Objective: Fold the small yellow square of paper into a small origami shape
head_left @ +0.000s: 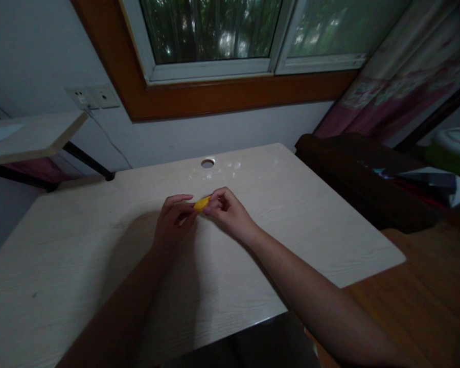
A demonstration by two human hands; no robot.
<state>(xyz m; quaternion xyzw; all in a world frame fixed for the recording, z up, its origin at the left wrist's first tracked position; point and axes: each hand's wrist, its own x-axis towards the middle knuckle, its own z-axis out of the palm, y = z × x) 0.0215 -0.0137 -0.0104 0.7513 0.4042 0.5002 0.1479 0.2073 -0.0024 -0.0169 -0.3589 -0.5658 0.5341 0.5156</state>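
Observation:
A small yellow piece (201,203), too small to name for sure, is pinched between both my hands over the middle of a pale wooden table (80,266). My left hand (173,221) grips its left end with curled fingers. My right hand (227,210) grips its right end, fingers bent round it. Both hands rest low, just above or on the tabletop.
A round cable hole (207,163) lies in the table's far edge. A wall and window stand behind. A smaller table (26,137) is at the far left, wall sockets (92,97) above it. Dark furniture (364,174) and a curtain (402,76) crowd the right.

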